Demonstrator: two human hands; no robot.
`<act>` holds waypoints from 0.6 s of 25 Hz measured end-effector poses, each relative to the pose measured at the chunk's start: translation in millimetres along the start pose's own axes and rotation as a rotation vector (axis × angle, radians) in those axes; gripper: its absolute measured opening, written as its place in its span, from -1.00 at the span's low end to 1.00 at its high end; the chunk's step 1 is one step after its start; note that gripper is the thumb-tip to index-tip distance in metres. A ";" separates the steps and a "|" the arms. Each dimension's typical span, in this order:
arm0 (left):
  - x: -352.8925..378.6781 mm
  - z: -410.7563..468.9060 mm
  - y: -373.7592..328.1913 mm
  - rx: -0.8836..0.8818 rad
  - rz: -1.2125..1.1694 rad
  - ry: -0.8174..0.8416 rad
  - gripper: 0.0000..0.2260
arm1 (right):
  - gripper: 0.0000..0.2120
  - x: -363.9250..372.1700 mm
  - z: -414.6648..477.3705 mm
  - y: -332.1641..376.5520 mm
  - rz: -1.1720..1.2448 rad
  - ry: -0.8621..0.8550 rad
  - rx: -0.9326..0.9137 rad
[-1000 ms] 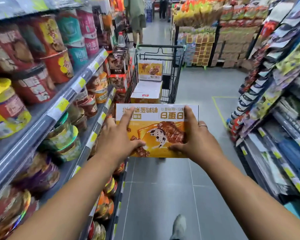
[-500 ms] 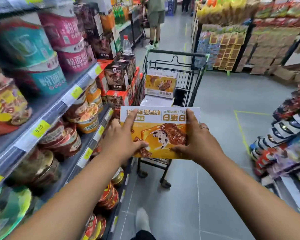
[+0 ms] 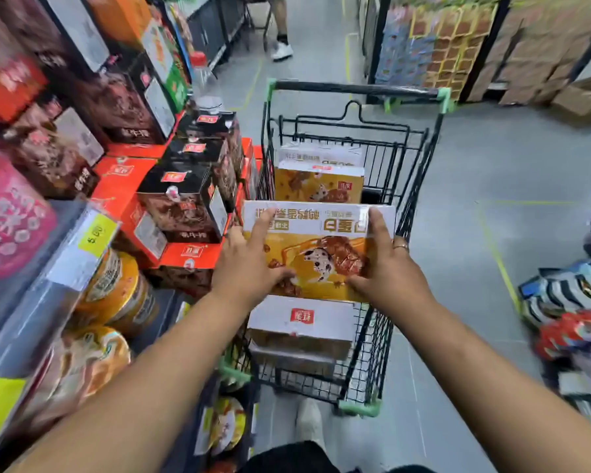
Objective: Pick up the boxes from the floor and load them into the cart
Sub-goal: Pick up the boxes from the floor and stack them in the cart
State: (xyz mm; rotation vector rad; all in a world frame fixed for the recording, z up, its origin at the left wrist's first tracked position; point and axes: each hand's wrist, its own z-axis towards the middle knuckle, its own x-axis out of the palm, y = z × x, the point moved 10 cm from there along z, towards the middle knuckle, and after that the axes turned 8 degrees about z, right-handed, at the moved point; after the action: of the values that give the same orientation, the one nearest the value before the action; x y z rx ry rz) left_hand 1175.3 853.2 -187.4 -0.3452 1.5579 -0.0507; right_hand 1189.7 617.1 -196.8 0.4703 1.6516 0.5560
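I hold a flat yellow-and-white box (image 3: 321, 247) over the black wire cart (image 3: 413, 186). My left hand (image 3: 249, 264) grips its left edge, thumb on the printed face. My right hand (image 3: 389, 264), with a ring, grips its right edge. Inside the cart a box (image 3: 318, 182) of the same kind stands upright at the far end, with a white one (image 3: 321, 153) behind it. A white-topped box (image 3: 301, 322) lies flat in the basket just below the held box, on top of another.
Shelves of noodle tubs (image 3: 113, 291) and stacked red and black cartons (image 3: 181, 203) press close on the cart's left. Snack packs (image 3: 574, 288) line the right. Grey floor lies open to the cart's right. A person's leg and white shoe (image 3: 282, 49) stand far ahead.
I have walked up to the cart, and the held box, once short of the basket, is now over it. Both hands keep the same hold.
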 end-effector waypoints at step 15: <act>83.9 202.3 -8.3 0.066 0.164 0.140 0.09 | 0.02 51.1 194.6 -29.6 0.077 0.128 0.129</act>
State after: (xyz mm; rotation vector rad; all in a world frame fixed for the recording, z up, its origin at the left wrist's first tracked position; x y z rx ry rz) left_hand 1377.5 861.8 -271.6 -0.1637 1.7142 0.0012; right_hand 1374.7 642.1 -277.4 0.6052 1.8052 0.5483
